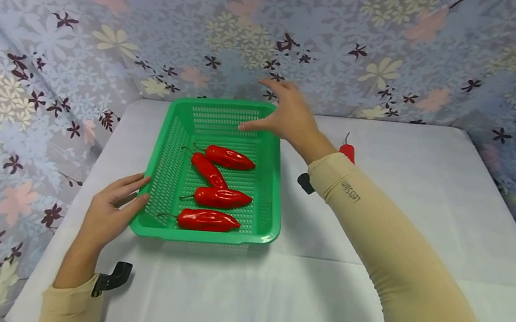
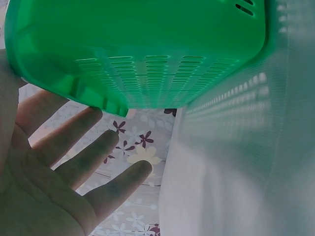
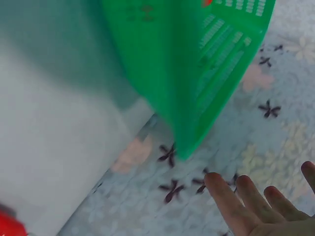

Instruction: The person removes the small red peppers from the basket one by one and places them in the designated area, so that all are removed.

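Note:
A green plastic basket [image 1: 275, 209] with slotted walls holds several shiny red chili peppers [image 1: 212, 221], which lie on its floor. My left hand [image 1: 112, 211] is at the basket's near left side, fingertips touching the rim. In the left wrist view, the fingers of my left hand [image 2: 69, 157] are spread beside and below the green wall [image 2: 138, 39]. Over the far right corner of the basket hovers my right hand [image 1: 291, 112], thumb and fingers apart and holding nothing. In the right wrist view, the right hand's fingers [image 3: 251, 206] are clear of the basket [image 3: 182, 98].
Another red chili pepper [image 1: 348, 151] lies on the white-covered table [image 1: 419, 176], partly hidden behind my right forearm. Flower-patterned cloth [image 1: 261, 19] stands behind the table and along its sides. A black wrist mount [image 1: 115, 277] sticks out beside my left wrist.

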The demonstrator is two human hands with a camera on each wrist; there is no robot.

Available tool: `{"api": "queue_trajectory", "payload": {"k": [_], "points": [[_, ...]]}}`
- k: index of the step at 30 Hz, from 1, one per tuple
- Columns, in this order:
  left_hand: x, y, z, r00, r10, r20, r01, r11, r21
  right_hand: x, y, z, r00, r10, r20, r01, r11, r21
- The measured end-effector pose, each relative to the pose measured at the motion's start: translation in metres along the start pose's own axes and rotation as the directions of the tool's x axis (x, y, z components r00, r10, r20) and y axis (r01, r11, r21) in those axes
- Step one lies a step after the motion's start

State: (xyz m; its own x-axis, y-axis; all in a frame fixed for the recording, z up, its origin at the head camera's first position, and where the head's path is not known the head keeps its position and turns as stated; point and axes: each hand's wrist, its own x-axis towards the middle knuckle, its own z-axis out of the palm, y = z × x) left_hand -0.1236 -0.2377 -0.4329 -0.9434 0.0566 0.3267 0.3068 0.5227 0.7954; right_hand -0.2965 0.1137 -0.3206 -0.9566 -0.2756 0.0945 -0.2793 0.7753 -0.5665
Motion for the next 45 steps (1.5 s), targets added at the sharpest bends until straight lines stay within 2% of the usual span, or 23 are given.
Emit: {"api": "queue_trajectory", "payload": {"k": [4, 11, 16, 21, 27, 32, 36, 40, 42, 45], "points": [[0.001, -0.001, 0.0, 1.0, -0.004, 0.004, 0.004, 1.0, 0.006, 0.007, -0.018, 0.01, 1.0, -0.016, 0.007, 0.016, 0.999, 0.032], [0.0, -0.003, -0.001, 1.0, -0.023, 0.008, 0.023, 1.0, 0.021, 0.015, -0.041, 0.029, 0.999, -0.033, 0.032, 0.028, 0.988, 0.152], [0.001, -0.003, -0.001, 1.0, -0.004, 0.004, 0.004, 1.0, -0.005, 0.022, -0.042, 0.049, 0.995, 0.04, 0.089, -0.056, 0.983, 0.177], [0.002, -0.003, 0.0, 1.0, -0.006, 0.014, 0.006, 1.0, -0.007, 0.024, -0.035, 0.071, 0.982, 0.118, 0.148, -0.14, 0.979, 0.149], [0.003, -0.005, -0.003, 1.0, -0.004, 0.019, 0.004, 1.0, 0.005, 0.024, -0.023, 0.091, 0.961, 0.208, 0.183, -0.241, 0.952, 0.188], [0.003, -0.006, -0.004, 1.0, -0.004, 0.02, 0.004, 1.0, 0.001, 0.025, -0.01, 0.102, 0.932, 0.27, 0.241, -0.31, 0.94, 0.144], [0.003, -0.007, -0.003, 1.0, -0.006, 0.023, 0.007, 1.0, -0.005, 0.026, -0.006, 0.107, 0.905, 0.283, 0.316, -0.334, 0.935, 0.119], [0.003, -0.007, -0.002, 1.0, -0.005, 0.021, 0.006, 1.0, -0.019, 0.026, -0.006, 0.11, 0.892, 0.278, 0.356, -0.336, 0.935, 0.113], [0.003, -0.007, -0.002, 1.0, -0.003, 0.018, 0.003, 1.0, -0.024, 0.027, -0.006, 0.11, 0.886, 0.284, 0.366, -0.352, 0.926, 0.135], [0.003, -0.008, -0.003, 1.0, -0.003, 0.011, 0.003, 1.0, -0.026, 0.029, -0.007, 0.112, 0.86, 0.306, 0.408, -0.413, 0.887, 0.204]]}}
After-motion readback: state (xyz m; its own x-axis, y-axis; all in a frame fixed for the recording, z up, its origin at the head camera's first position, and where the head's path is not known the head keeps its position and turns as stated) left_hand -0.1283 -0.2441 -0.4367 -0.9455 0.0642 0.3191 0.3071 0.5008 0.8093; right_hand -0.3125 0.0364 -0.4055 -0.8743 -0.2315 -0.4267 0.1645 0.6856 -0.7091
